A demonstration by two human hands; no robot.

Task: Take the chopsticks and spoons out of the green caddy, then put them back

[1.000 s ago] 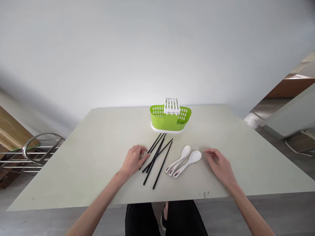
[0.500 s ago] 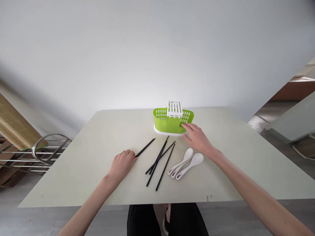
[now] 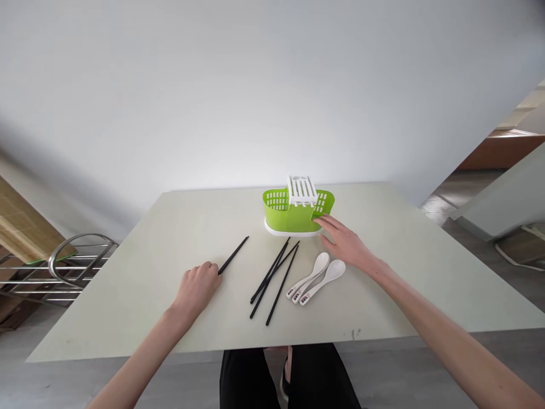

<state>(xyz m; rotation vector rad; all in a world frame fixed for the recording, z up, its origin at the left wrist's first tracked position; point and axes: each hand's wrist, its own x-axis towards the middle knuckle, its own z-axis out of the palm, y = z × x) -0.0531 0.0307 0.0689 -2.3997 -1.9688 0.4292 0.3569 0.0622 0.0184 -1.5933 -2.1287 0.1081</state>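
Note:
A green slotted cutlery holder [image 3: 286, 215] with a white insert [image 3: 302, 190] stands on a white base at the middle of the table. My right hand [image 3: 347, 241] reaches to its right end, fingers touching the green wall. My left hand [image 3: 196, 285] is closed on the near end of a black chopstick [image 3: 235, 253], which points away to the upper right. Several more black chopsticks [image 3: 275, 276] lie crossed in front of the holder. Two white spoons [image 3: 317, 275] lie side by side just right of them, below my right hand.
The pale table [image 3: 128, 295] ends close to me at its front edge, with my dark trousers [image 3: 293, 378] below it. A metal rack [image 3: 63, 267] stands on the floor to the left. A white wall is behind the table.
My left hand pulled one chopstick away to the left from the pile. My right hand left the spot beside the spoons and reached up to the holder's right end.

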